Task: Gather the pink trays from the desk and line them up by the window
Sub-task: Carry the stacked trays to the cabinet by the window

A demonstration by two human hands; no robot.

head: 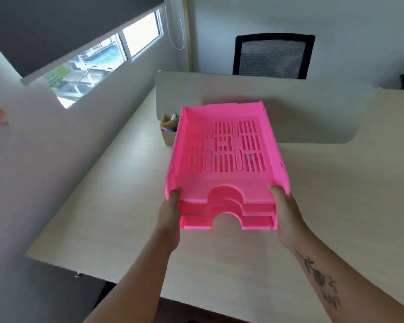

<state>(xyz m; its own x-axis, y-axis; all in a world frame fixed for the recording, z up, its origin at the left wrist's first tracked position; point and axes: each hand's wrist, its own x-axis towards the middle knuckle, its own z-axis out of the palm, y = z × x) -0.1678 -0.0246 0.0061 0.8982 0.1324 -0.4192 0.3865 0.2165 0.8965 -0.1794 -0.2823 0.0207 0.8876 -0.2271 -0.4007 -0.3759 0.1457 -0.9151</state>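
Two bare hands hold a nested stack of pink trays above a pale wood-grain desk, seen from a camera worn on the person's head. The left hand clasps the stack's near left corner, thumb hooked over the top rim and fingers hidden beneath; the right hand clasps the near right corner the same way, its forearm marked with a dark tattoo. Three front edges, each with an arched cut-out, show one under another at the near end of the stack, and the top tray's floor is pierced with rows of slots. Whether the stack's far end touches the desk cannot be told; the near end is raised clear of it.

Just beyond the trays' far left corner, a small cardboard box holding pens and markers sits on the desk, partly hidden by the pink wall. Behind the trays, a low pale divider panel runs across the desk, and beyond that panel stands a black mesh-backed chair against the white wall. Up and to the left of the trays, well apart from them, is the window, its dark roller blind drawn partway down and a white cord hanging beside it.
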